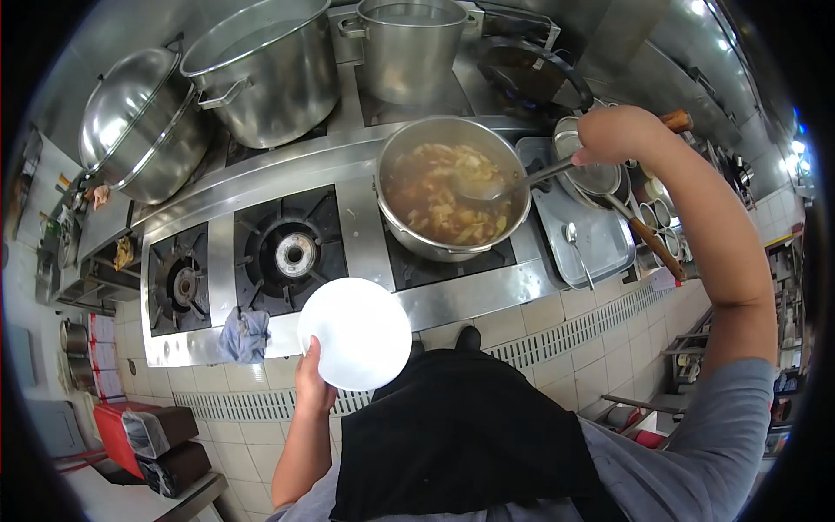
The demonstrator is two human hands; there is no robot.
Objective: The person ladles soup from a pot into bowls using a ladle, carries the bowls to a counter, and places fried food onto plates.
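My left hand (pixel 313 387) grips the edge of a round white dish (pixel 355 335), thumb on its rim; whether it is a plate or a shallow bowl I cannot tell. The dish is held in front of the stove, short of the pot. My right hand (pixel 622 137) is closed around the long handle of a ladle (pixel 491 189), whose wooden end sticks out behind the hand. The ladle's head rests partly under the broth in a steel pot (pixel 380 178). Chunky, pale yellowish pieces of food (pixel 439 213) float in the brown broth.
Large steel pots (pixel 287 96) and a domed lidded pot (pixel 139 113) line the back. A grey cloth (pixel 244 336) hangs over the front edge beside a burner (pixel 295 255). Right of the pot, a metal tray (pixel 600 235) holds a spoon (pixel 577 252); strainers (pixel 596 174) lie behind.
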